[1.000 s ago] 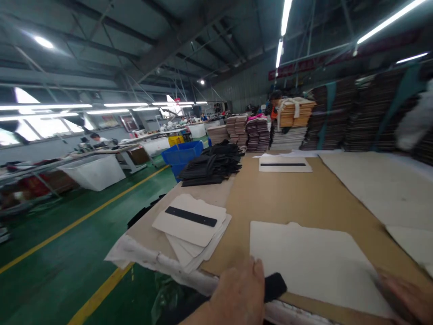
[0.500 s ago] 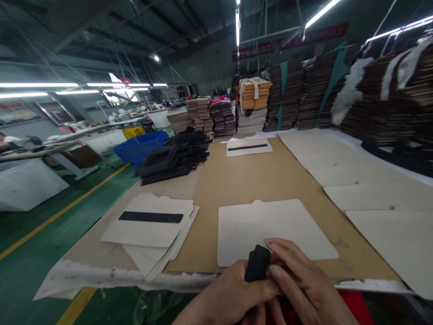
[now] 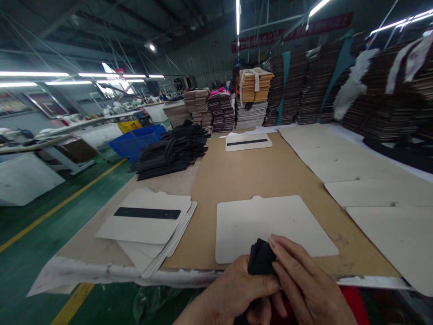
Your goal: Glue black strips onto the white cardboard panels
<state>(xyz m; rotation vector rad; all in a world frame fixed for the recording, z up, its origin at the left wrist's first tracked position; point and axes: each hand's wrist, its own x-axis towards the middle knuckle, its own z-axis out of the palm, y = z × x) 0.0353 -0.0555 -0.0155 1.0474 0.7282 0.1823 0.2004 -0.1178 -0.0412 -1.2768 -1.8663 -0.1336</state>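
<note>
Both my hands meet at the near edge of the table around a black strip point(image 3: 260, 258). My left hand point(image 3: 233, 293) grips the strip from below, thumb pressed over it. My right hand point(image 3: 304, 286) curls its fingers over the strip's top end. Just beyond them a blank white sheet point(image 3: 270, 223) lies flat on the brown cardboard table top point(image 3: 257, 174). To the left sits a stack of white sheets point(image 3: 149, 225) whose top one carries a black strip point(image 3: 147, 213).
A heap of black strips point(image 3: 171, 153) lies at the far left of the table. Another white sheet with a strip point(image 3: 248, 141) rests further back. Large white boards point(image 3: 372, 189) cover the right side. Tall stacks of material point(image 3: 304, 90) stand behind. A blue bin point(image 3: 137, 140) is beside the table.
A second ago my left hand held the strip alone at the table edge; my right hand has joined it. The view swung right and down, and the strip's end now looks crumpled between both hands.
</note>
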